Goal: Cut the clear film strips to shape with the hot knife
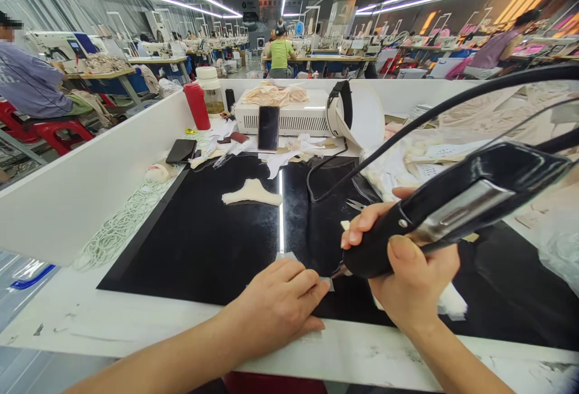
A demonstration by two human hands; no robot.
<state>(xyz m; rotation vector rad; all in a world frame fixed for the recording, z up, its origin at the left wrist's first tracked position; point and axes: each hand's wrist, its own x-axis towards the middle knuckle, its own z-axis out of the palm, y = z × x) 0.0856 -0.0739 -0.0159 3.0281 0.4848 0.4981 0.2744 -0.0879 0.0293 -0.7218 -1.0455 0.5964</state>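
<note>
My right hand (pixel 407 267) is wrapped around a black corded hand tool (pixel 456 201), whose metal tip (pixel 338 271) points down at the black work surface (pixel 203 243). My left hand (pixel 280 303) lies knuckles up beside that tip, fingers pressed together on a small clear strip (pixel 289 257) lying on the mat. The tool's black cable (pixel 452 104) arcs up and to the right. A cream fabric piece (pixel 252 193) lies further back on the mat, apart from both hands.
A white partition (pixel 90 177) walls the bench on the left. At the back stand a white box machine (pixel 289 117) with a phone (pixel 268 128) leaning on it, a red bottle (pixel 197 105) and fabric scraps. Small scissors (pixel 356 204) lie mid-mat. Other people sit at sewing stations beyond.
</note>
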